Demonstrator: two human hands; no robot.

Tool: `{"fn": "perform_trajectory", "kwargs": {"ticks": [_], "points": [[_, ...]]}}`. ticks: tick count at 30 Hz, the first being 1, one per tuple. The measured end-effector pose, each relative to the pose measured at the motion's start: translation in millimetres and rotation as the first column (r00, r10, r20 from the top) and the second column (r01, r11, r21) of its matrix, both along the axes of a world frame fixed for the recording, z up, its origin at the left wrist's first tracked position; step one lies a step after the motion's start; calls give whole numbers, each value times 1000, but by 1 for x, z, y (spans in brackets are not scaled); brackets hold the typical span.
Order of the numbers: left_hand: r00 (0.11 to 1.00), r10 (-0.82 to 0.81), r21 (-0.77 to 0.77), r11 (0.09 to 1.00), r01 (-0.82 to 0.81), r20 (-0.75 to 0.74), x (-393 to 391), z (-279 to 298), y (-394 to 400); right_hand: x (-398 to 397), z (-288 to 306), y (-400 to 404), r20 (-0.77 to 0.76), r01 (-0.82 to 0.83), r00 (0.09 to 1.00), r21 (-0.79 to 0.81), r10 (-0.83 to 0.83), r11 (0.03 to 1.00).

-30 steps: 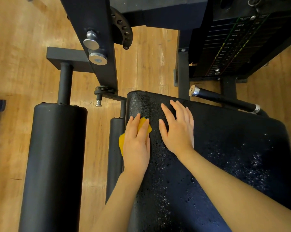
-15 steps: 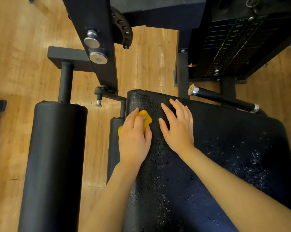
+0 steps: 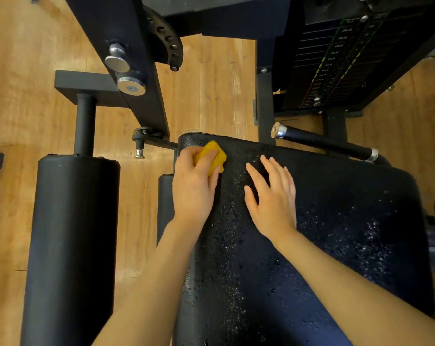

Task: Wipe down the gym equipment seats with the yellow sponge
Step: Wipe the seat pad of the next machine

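- The left hand (image 3: 194, 182) presses down on a yellow sponge (image 3: 211, 156), fingers curled over its top and thumb tucked against its left side, so the sponge is gripped rather than merely touched.
- Only the far and right parts of the sponge show past the fingertips; the rest is hidden under the hand.
- The sponge sits on the black padded seat (image 3: 336, 245), at the seat's far-left corner, just beside the rounded edge of the upholstery.
- The right hand (image 3: 272, 199) lies flat on the seat, palm down, fingers straight and slightly spread, thumb angled away to the left. It holds nothing.
- The two hands are near each other but apart, with a strip of wet seat between them; the sponge lies to the left of the right hand's fingertips and slightly farther away.
- Water droplets speckle the seat, thickest between the hands, along the left forearm and toward the right side.
- Left of the seat stands a large black roller pad (image 3: 71, 233) on a black post, over a wooden floor (image 3: 24, 71).
- A chrome-capped handle bar (image 3: 323, 143) runs along the seat's far-right edge, and a weight stack (image 3: 336, 61) with coloured markings rises behind it.
- A black frame arm with two silver knobs (image 3: 124, 73) slants above the seat's far-left corner.
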State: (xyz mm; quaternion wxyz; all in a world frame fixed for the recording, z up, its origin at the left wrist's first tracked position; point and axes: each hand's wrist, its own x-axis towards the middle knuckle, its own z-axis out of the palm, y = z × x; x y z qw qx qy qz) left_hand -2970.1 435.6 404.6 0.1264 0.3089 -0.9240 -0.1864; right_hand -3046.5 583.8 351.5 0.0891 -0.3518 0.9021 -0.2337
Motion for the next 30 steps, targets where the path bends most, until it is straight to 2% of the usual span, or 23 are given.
{"fn": "perform_trajectory", "kwargs": {"ticks": [3, 6, 15, 20, 25, 30], "points": [[999, 6, -103, 995, -2, 33, -31, -6, -9, -1, -1, 1, -9, -3, 1000, 8, 3, 1000], [990, 103, -186, 979, -84, 93, -34, -10, -1, 0, -1, 1, -11, 2, 1000, -2, -2, 1000], [993, 74, -117, 991, -62, 94, 43, -7, 47, -1, -1, 1, 1, 2, 1000, -29, -2, 1000], [998, 12, -143, 990, -4, 56, 11, -8, 18, -1, -1, 1, -3, 2, 1000, -22, -2, 1000], [996, 63, -161, 986, -53, 57, -35, -12, -23, -1, -1, 1, -12, 2, 1000, -13, -2, 1000], [994, 97, -155, 984, -88, 51, -17, -11, -3, -2, -2, 2, -4, -8, 1000, -8, 8, 1000]]}}
